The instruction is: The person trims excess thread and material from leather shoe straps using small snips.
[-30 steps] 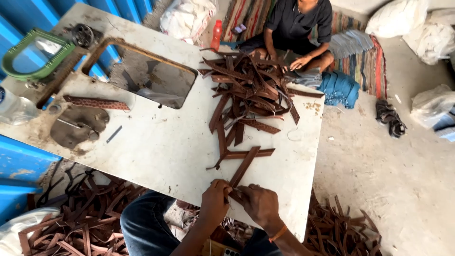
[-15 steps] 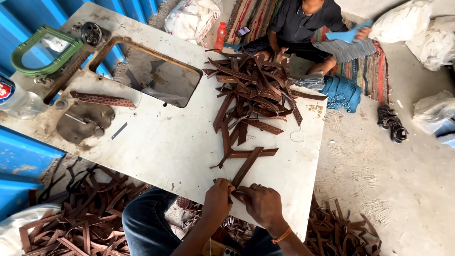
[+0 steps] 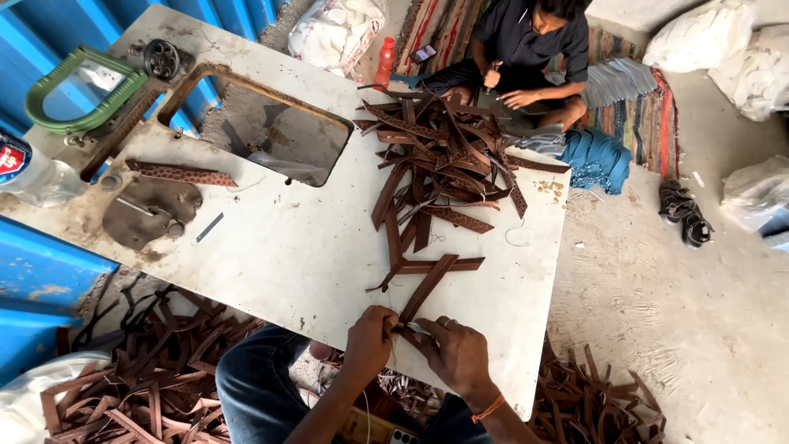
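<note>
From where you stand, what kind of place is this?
Probably a small leather-strap workshop, perhaps for footwear. A heap of brown strips covers the white worktable, more offcuts litter the floor, and both hands, left and right, work one strip at the table's edge.

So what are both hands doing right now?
Left hand: closed, pinching the near end of a brown strip.
Right hand: closed on the same strip's end.
</note>
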